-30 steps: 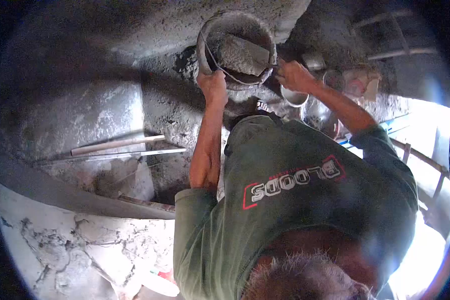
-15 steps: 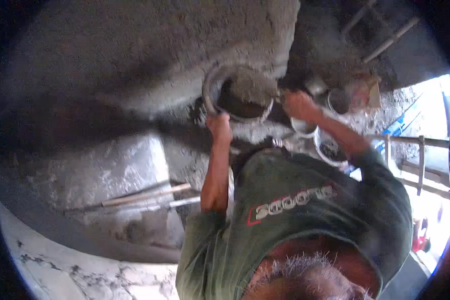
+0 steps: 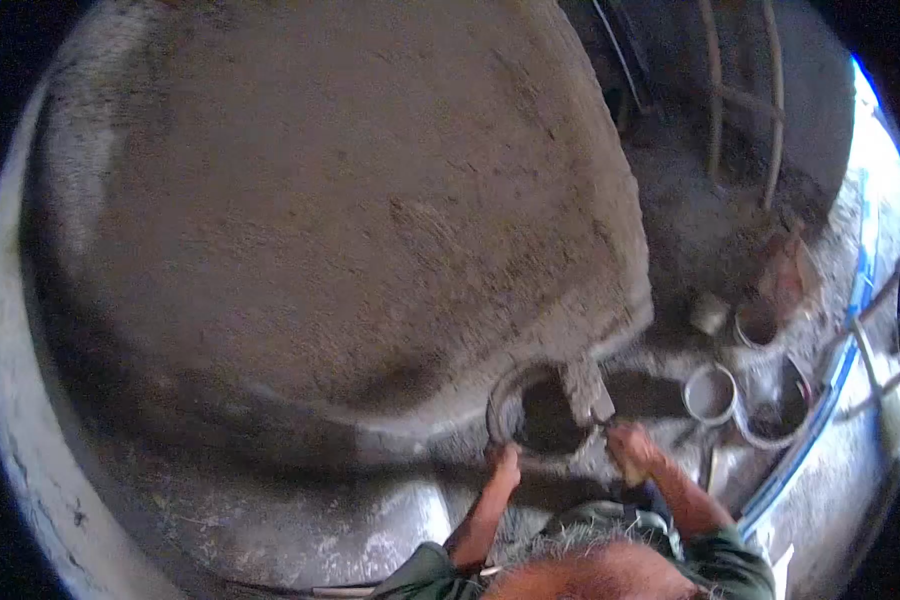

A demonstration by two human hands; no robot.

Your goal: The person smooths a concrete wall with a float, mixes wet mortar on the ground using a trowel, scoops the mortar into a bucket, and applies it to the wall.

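My left hand (image 3: 505, 462) grips the near-left rim of a round, mortar-smeared bucket (image 3: 497, 408), its fingers closed over the edge. The inside of the bucket is dark, so its depth is hard to judge. In my closed right hand (image 3: 632, 446) is a trowel (image 3: 602, 408), held at the bucket's right side. Grey-brown mortar (image 3: 578, 382) covers most of its blade, which lies across the right part of the bucket's mouth. The bucket stands against the foot of a wall coated in rough wet mortar (image 3: 370, 230).
Right of my hand stand a small pail (image 3: 710, 394) and a larger bucket (image 3: 775, 425). Beyond them lie a tipped sack (image 3: 785, 280) and another container (image 3: 757, 326). A wooden ladder (image 3: 716, 110) leans at upper right. A shiny sheet (image 3: 400, 525) lies at lower left.
The view has tilted up, so more wall shows and my hands sit lower. The loaded trowel has turned from lying over the bucket's middle to its right side. My left hand keeps the rim.
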